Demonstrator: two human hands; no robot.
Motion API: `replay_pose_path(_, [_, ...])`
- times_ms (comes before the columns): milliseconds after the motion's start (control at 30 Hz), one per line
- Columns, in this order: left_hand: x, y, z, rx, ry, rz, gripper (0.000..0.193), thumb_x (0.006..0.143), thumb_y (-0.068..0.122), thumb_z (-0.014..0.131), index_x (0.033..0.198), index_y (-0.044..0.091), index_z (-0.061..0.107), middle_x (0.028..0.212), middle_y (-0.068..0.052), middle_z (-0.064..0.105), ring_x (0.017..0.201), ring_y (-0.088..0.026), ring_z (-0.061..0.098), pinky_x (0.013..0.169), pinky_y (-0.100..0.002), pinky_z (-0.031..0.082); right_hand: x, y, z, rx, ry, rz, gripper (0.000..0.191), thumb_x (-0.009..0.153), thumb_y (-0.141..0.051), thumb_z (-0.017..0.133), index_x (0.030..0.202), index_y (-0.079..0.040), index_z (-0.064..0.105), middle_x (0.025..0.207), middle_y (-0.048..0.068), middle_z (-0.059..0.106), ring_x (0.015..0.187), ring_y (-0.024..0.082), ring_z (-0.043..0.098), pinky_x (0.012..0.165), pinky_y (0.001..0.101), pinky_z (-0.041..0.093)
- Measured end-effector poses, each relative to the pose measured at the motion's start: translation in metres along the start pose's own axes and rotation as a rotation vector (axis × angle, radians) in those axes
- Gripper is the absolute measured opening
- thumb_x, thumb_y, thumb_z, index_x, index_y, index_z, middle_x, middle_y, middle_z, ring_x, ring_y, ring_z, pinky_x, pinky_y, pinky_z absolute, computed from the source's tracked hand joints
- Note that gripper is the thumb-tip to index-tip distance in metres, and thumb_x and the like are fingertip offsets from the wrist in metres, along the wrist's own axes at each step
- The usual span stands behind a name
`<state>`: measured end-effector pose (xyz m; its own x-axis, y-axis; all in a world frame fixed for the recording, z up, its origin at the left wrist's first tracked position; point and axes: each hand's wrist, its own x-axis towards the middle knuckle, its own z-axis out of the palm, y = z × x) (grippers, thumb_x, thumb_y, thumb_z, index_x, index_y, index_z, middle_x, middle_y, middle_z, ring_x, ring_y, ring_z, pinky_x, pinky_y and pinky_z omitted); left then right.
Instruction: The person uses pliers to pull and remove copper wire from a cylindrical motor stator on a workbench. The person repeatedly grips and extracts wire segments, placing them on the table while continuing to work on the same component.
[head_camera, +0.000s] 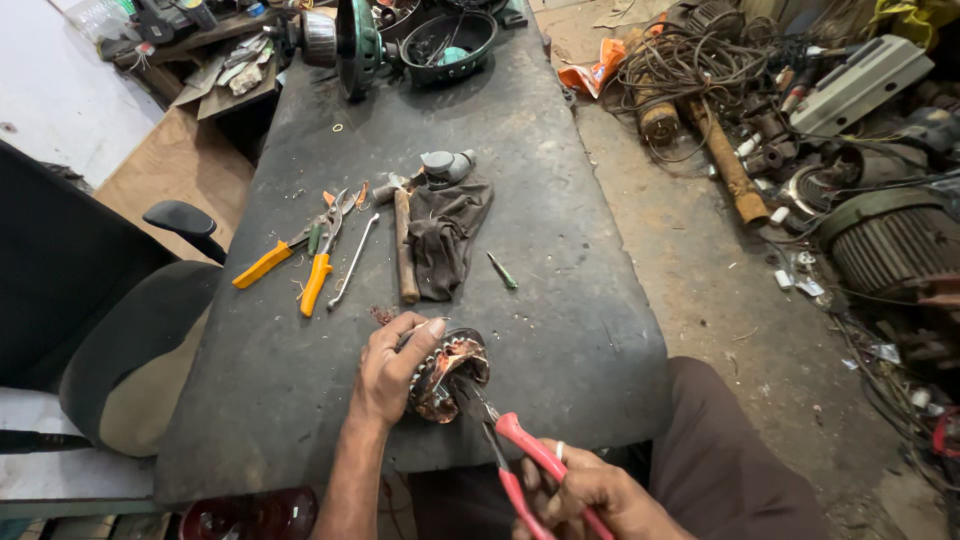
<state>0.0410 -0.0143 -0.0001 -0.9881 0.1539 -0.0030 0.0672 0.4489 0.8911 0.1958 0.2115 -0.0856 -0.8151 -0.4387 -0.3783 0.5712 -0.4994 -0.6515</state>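
Nearest the camera, the right hand (590, 495) is wrapped around the red handles of a pair of pliers (505, 440), fingers curled tight on the grips, and the plier nose reaches up into the motor stator (448, 375). That stator, a round core with copper windings, sits on the near edge of the dark workbench (560, 330) and serves as the landmark here. The left hand (390, 370) grips the stator from its left side, thumb pressed over the top rim and fingers closed around the body. Just beyond the stator lies a wooden-handled hammer (403, 245) with a dark rag (445, 235) beside it, and a small green screwdriver (502, 270) to the right of the rag. Beyond and left of the stator lie orange-handled pliers (318, 275) and a yellow-handled tool (265, 265). Far past the stator, at the bench's far end, stands a green round fan part (357, 45) next to a black bowl-shaped housing (447, 45).
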Motion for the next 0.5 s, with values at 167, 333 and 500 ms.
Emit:
replay_pose_path(167, [0.002, -0.002, 0.0, -0.031, -0.021, 0.093, 0.046, 0.086, 0.046, 0.065, 0.096, 0.002, 0.074, 0.08, -0.006, 0.073, 0.078, -0.013, 0.065, 0.073, -0.03, 0.051, -0.003, -0.014, 0.014, -1.273, 0.01, -0.548, 0.052, 0.075, 0.003, 0.073, 0.124, -0.007, 0.061, 0.086, 0.008, 0.061, 0.079, 0.023, 0.069, 0.066, 0.0355, 0.052])
replay_pose_path(333, [0.004, 0.008, 0.008, 0.057, -0.032, 0.038, 0.046, 0.08, 0.046, 0.069, 0.098, 0.004, 0.077, 0.08, -0.007, 0.077, 0.078, -0.014, 0.07, 0.073, -0.031, 0.054, 0.011, -0.036, 0.039, -1.255, 0.05, -0.309, 0.046, 0.074, -0.007, 0.073, 0.117, -0.003, 0.059, 0.088, 0.018, 0.063, 0.081, 0.034, 0.067, 0.07, 0.0431, 0.051])
replay_pose_path(500, [0.004, 0.023, 0.007, 0.085, -0.038, -0.034, 0.047, 0.078, 0.048, 0.071, 0.095, 0.005, 0.079, 0.075, -0.009, 0.077, 0.072, -0.018, 0.071, 0.069, -0.035, 0.056, 0.025, -0.01, 0.029, -1.292, 0.062, -0.494, 0.057, 0.078, -0.011, 0.076, 0.128, 0.006, 0.054, 0.113, 0.028, 0.06, 0.109, 0.043, 0.058, 0.091, 0.0469, 0.046])
